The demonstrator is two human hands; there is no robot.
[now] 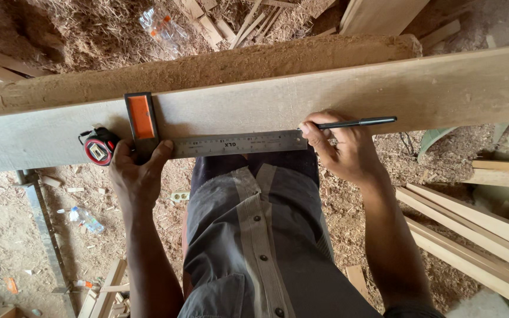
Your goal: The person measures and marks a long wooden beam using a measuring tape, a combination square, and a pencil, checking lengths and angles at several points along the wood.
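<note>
The left hand (136, 176) presses a stiff metal square (225, 143) flat against the plank (384, 94), fingers closed over its orange stock. The right hand (346, 150) pinches a light black pen (357, 123) at the blade's end. A red tape measure (99, 145) sits beside the left hand; crumpled clear bottles lie beyond.
</note>
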